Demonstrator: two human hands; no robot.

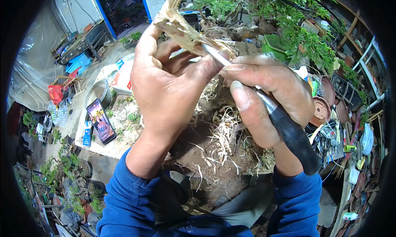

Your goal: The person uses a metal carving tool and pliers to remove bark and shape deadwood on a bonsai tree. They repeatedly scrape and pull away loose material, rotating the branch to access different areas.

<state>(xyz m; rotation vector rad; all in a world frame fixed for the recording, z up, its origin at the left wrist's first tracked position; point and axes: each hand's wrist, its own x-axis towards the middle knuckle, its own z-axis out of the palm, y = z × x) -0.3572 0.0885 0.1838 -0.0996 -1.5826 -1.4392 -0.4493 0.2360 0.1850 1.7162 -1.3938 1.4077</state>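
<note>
Cluttered nursery yard behind: your left hand [165, 76] clasps the brittle deadwood trunk [181, 29]; right hand [264, 97] pinches the stiff carving tool [284, 127] near its blade.

Both my forearms wear blue fleece-like sleeves that end in soft cuffs just behind each wrist. My left hand [165, 88] and right hand [268, 97] are bare and ungloved, dusted with soil, fingernails short.
</note>
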